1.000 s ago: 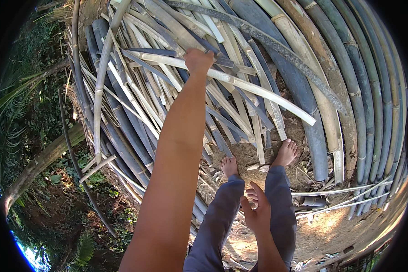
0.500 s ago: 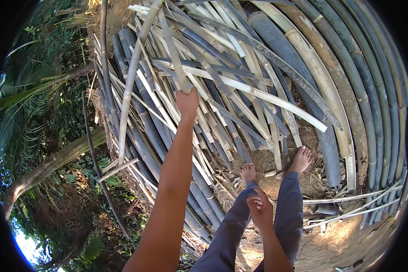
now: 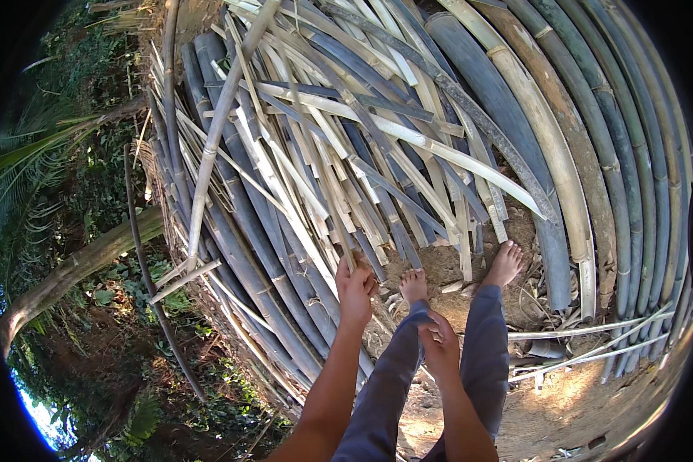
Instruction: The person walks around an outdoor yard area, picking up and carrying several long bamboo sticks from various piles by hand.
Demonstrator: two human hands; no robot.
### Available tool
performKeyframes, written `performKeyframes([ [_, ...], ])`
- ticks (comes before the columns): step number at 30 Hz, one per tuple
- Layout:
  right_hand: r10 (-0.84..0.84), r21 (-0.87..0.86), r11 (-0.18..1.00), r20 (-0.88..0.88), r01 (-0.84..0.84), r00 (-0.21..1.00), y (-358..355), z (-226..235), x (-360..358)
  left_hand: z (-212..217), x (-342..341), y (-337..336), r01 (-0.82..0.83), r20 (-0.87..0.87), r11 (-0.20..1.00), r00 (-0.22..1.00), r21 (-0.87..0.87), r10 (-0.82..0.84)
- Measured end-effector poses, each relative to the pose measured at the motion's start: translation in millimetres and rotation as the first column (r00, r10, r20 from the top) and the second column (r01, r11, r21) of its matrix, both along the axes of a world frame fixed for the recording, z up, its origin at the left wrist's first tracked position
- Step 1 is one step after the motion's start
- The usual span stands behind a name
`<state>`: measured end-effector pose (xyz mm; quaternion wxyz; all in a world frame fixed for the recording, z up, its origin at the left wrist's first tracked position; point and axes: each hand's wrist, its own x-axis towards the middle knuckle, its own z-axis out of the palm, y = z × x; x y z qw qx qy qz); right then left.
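My left hand is shut on the near end of a thin pale bamboo slat. The slat runs up and away over a heap of split bamboo strips. The hand is low, just left of my bare left foot. My right hand hangs over my grey trouser legs with loose fingers and holds nothing. My right foot stands on bare earth at the edge of the heap.
Thick whole bamboo poles curve along the right side. Dark grey poles line the heap's left edge. A long pole leans across the strips. Trees and undergrowth fill the left. Sunlit dirt lies lower right.
My left arm has drawn back from a far reach over the heap to near my feet, gripping a slat. My right hand stayed by my legs.
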<state>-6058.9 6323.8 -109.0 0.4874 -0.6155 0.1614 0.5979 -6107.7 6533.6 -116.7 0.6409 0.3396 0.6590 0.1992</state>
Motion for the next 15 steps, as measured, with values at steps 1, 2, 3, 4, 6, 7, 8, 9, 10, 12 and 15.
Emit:
performKeyframes([
  [1,-0.001,0.006,1.000,-0.012,0.001,1.000,0.0,-0.7,-2.3,-1.5,-2.2,-11.9,-0.005,-0.132,0.996,0.991,0.087,0.017],
  [2,0.008,0.006,1.000,0.010,-0.008,1.000,-0.3,-2.1,-4.4,-4.6,-4.4,-19.7,0.002,-0.260,0.985,0.965,0.172,0.043],
  [3,0.011,0.004,1.000,0.016,-0.011,1.000,-1.1,-3.5,-6.9,-6.9,-3.4,-21.1,0.009,-0.311,0.974,0.948,0.225,0.063],
  [4,0.014,0.002,1.000,0.023,-0.014,1.000,-2.0,-5.0,-9.2,-11.7,-1.4,-20.0,0.019,-0.359,0.961,0.929,0.276,0.085],
  [6,0.020,0.005,1.000,0.026,-0.020,0.999,-2.4,-5.7,-12.3,-27.3,3.7,-13.9,0.398,-0.716,0.789,0.694,0.468,0.074],
  [7,0.018,-0.003,1.000,0.026,-0.018,0.999,-3.3,-6.3,-12.6,-25.5,17.8,-7.4,0.540,-0.800,0.698,0.594,0.470,0.079],
  [8,0.014,-0.013,1.000,0.028,-0.014,1.000,-5.1,-7.3,-12.2,-22.2,31.4,-1.0,0.670,-0.868,0.595,0.487,0.444,0.099],
  [9,0.021,-0.013,1.000,0.035,-0.021,0.999,-4.4,-8.3,-10.7,-21.5,44.5,9.2,0.784,-0.915,0.475,0.376,0.400,0.148],
  [10,0.029,-0.007,1.000,0.035,-0.029,0.999,-2.9,-7.2,-9.6,-32.5,50.3,20.4,0.756,-0.872,0.470,0.487,0.454,0.059],
  [12,0.006,-0.004,1.000,0.025,-0.006,1.000,-2.7,-6.2,-8.0,-63.2,74.0,45.6,0.613,-0.685,0.613,0.712,0.498,-0.155],
  [15,-0.040,-0.003,0.999,0.002,0.040,0.999,-2.5,-6.6,-6.9,-127.1,117.1,102.0,0.459,-0.485,0.739,0.850,0.493,-0.204],
])
